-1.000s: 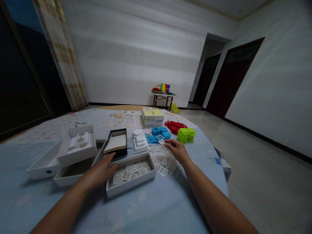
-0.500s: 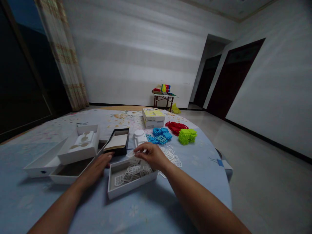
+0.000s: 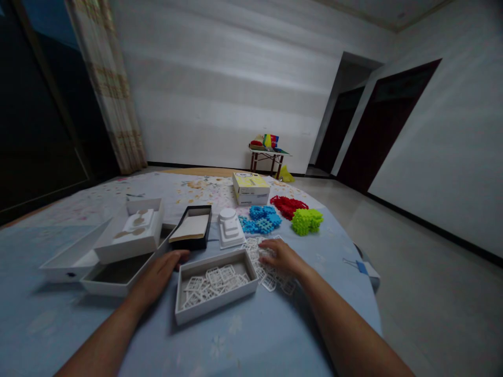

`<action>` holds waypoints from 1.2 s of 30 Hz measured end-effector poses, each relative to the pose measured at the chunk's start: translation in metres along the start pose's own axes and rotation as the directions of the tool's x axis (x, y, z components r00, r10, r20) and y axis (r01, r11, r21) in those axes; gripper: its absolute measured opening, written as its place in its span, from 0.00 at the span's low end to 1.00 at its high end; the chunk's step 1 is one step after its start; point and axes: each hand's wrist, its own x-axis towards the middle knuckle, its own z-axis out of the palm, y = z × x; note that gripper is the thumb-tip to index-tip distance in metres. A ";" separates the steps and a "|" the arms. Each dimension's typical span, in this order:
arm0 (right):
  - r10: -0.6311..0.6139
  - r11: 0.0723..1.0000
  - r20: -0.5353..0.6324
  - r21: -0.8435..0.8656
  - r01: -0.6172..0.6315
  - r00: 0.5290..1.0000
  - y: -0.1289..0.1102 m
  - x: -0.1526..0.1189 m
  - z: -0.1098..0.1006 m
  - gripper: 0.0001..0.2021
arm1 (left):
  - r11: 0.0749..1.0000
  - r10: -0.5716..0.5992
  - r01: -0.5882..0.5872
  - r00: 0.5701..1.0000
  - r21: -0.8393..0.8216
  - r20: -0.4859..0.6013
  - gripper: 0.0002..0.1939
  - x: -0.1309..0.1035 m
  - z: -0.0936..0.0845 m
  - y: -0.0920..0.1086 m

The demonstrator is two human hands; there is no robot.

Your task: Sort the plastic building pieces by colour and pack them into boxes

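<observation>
While my right hand (image 3: pixel 283 257) hovers, fingers parted, at loose white lattice pieces (image 3: pixel 269 283) right of centre, my left hand (image 3: pixel 159 273) lies open beside the white rectangular box (image 3: pixel 217 307), lower centre; more pieces inside.

White lattice pieces (image 3: pixel 214 276) | jumbled | some inside open white box (image 3: pixel 218 307), others beside

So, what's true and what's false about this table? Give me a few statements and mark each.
The right hand is at the loose white lattice pieces. True.

The long white box holds red pieces. False: the long white box holds white lattice pieces.

The lime-green pieces lie right of the blue pieces. True.

The left hand is inside the yellow-topped box. False: the left hand is near the black box.
</observation>
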 end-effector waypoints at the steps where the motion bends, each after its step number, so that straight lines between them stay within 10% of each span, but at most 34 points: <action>1: -0.001 1.000 0.044 -0.021 0.002 0.999 0.001 -0.002 0.002 0.24 | 1.000 0.003 -0.003 1.000 0.000 -0.001 0.29 0.000 0.000 0.000; 36: 0.071 0.997 0.152 0.031 -0.076 0.986 -0.001 -0.010 -0.010 0.17 | 0.998 -0.060 0.059 0.998 -0.016 -0.028 0.27 -0.009 0.014 0.003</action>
